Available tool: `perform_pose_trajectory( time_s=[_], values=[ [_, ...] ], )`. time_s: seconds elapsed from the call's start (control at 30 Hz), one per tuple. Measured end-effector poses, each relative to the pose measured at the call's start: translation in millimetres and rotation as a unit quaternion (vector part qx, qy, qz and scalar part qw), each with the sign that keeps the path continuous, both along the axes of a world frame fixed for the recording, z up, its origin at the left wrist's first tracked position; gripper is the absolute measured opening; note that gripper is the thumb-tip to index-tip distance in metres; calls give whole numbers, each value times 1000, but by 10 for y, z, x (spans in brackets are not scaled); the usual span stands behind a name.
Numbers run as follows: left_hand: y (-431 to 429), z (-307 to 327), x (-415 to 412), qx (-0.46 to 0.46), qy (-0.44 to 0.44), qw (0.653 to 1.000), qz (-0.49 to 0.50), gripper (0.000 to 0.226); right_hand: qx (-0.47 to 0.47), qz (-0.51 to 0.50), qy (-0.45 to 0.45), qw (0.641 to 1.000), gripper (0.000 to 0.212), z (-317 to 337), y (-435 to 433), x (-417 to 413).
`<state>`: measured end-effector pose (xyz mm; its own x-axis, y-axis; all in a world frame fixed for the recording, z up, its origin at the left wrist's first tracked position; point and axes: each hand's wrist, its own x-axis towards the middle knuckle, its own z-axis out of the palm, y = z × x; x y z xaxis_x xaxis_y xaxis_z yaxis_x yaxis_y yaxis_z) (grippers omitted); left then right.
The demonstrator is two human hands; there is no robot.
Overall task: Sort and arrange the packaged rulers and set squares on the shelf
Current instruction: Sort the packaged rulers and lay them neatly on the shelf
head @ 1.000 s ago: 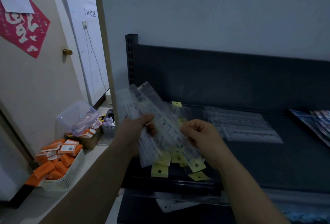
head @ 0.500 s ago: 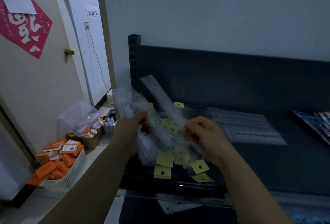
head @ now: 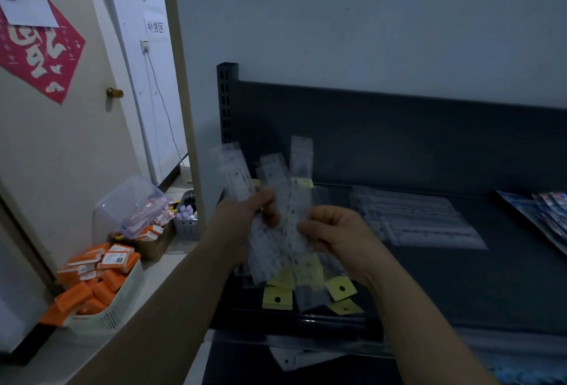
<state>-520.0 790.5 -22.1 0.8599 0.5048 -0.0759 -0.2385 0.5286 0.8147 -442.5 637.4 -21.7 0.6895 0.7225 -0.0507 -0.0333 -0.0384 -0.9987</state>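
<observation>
Dim grey shelf [head: 506, 286] runs before me at waist height, and over its near left end my left hand [head: 245, 219] grips a fanned bundle of packaged rulers [head: 276, 240] while my right hand [head: 334, 231] pinches one sleeve of that bundle. Beyond them, more clear packs [head: 417, 222] lie flat on the shelf, with the pale wall [head: 368, 16] behind.

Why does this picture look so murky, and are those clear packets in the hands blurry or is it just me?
Head view: the light is dim, so the dark shelf swallows detail; the fanned ruler packets held by the left hand and right hand are smeared by motion and their print is unreadable; the wide lens bows the door frame; the orange boxes stay fairly crisp.
</observation>
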Motion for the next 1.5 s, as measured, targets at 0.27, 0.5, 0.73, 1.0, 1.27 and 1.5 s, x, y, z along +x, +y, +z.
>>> perform_pose_trajectory(
  time_s=[0.27, 0.5, 0.73, 1.0, 1.27, 1.5],
  values=[
    [-45, 7, -44, 14, 38, 999, -11, 11, 18, -66, 64, 996, 18, 41, 9, 61],
    [-85, 26, -20, 29, 74, 997, -6, 10, 28, -77, 77, 994, 20, 97, -19, 105],
    [-56, 5, 52, -3, 58, 995, 81, 20, -13, -43, 20, 999, 9, 50, -87, 62],
    [-88, -23, 32, -15, 46, 998, -35, 12, 68, -74, 107, 989, 11, 97, -110, 48],
    [-154, 30, -38, 3, 90, 992, -85, 47, 49, -8, 132, 990, 20, 96, -119, -14],
    [-140, -35, -8, 20, 87, 995, 50, 27, 39, 9, 105, 994, 21, 93, -158, -56]
  ],
)
